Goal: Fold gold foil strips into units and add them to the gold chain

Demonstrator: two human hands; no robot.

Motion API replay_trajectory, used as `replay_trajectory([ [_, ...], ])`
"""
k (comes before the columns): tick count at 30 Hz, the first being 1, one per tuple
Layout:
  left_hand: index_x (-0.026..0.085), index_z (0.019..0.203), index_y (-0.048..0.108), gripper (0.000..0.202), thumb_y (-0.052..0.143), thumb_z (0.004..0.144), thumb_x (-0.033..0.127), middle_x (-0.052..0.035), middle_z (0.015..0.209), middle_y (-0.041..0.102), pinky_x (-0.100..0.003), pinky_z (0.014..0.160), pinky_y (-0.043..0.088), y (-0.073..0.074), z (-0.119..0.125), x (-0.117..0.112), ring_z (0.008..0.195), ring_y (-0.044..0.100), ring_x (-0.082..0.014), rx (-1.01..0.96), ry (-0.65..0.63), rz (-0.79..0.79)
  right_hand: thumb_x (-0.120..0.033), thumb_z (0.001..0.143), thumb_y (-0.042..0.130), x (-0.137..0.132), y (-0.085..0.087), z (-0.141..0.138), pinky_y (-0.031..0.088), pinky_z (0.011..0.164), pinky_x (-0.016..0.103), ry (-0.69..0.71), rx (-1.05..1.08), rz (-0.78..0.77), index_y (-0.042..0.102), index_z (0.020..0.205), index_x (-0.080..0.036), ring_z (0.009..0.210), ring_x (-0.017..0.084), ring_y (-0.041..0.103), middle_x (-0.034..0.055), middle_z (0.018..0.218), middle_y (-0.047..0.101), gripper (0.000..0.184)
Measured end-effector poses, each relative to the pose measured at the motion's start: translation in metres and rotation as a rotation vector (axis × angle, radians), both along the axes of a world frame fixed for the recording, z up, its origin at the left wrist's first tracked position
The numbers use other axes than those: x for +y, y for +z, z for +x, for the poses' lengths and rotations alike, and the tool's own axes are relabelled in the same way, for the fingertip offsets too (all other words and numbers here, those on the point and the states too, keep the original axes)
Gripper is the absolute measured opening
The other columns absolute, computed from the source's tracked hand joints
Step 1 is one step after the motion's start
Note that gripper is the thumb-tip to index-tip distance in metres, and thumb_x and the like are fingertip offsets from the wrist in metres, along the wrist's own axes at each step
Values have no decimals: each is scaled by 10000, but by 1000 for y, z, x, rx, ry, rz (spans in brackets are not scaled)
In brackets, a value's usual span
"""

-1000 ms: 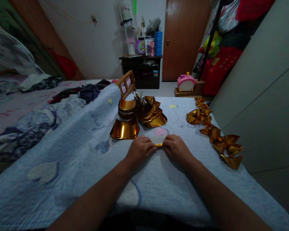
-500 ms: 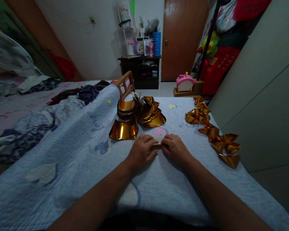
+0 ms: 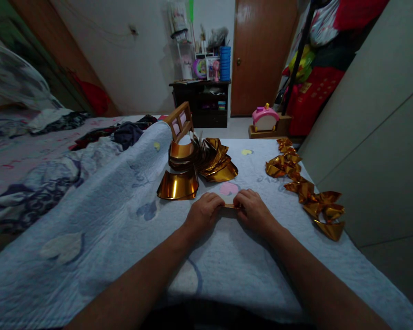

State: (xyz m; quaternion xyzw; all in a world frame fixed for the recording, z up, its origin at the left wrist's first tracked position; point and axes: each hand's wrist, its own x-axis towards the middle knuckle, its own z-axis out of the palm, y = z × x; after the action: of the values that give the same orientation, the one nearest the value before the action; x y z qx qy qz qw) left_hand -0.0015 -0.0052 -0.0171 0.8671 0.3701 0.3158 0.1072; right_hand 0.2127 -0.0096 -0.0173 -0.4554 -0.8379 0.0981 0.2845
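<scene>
My left hand (image 3: pixel 203 211) and my right hand (image 3: pixel 252 209) rest side by side on the pale blue quilt (image 3: pixel 124 229), fingers curled down. Between them they press a small folded piece of gold foil paper (image 3: pixel 229 206); only a thin gold strip shows between the fingers. Just beyond my left hand lies a curved gold sheet (image 3: pixel 177 185), and behind it a fanned stack of gold foil sheets (image 3: pixel 206 158). A row of folded gold pieces (image 3: pixel 308 191) runs along the quilt's right edge.
A small wooden frame (image 3: pixel 180 120) stands behind the foil stack. Rumpled bedding and clothes (image 3: pixel 37 156) fill the left. A grey wall panel (image 3: pixel 375 151) borders the right. Across the floor are a pink toy (image 3: pixel 265 117), a dark cabinet (image 3: pixel 201 98) and a brown door (image 3: pixel 261 55).
My fingers have closed further over the foil piece, hiding its pale upper flap; now only a thin gold edge shows. The hands stay in the same spot.
</scene>
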Motion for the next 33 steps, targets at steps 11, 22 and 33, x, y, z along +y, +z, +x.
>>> replay_trajectory([
  [11, 213, 1005, 623, 208, 563, 838, 103, 3, 782, 604, -296, 715, 474, 7, 2, -8, 757, 596, -181, -47, 306, -36, -57, 755, 581, -9, 15, -4, 363, 800, 369, -50, -18, 110, 546, 820, -212, 868, 252, 464, 73, 875, 577, 172],
  [22, 193, 1379, 543, 518, 604, 866, 168, -100, 1203, 712, -361, 949, 534, 8, 7, -11, 1082, 680, -224, -237, -18, -363, -223, 921, 598, -12, 13, -10, 333, 820, 394, -141, -145, 217, 605, 879, -205, 905, 273, 455, 95, 905, 589, 47],
  [33, 200, 1216, 690, 428, 568, 819, 95, -91, 1197, 685, -459, 1053, 446, 1, 4, -3, 1152, 593, -253, -66, 53, -347, -198, 935, 584, -16, 10, -18, 370, 835, 376, 87, -226, 49, 638, 1015, -165, 935, 255, 485, 112, 1004, 632, 102],
])
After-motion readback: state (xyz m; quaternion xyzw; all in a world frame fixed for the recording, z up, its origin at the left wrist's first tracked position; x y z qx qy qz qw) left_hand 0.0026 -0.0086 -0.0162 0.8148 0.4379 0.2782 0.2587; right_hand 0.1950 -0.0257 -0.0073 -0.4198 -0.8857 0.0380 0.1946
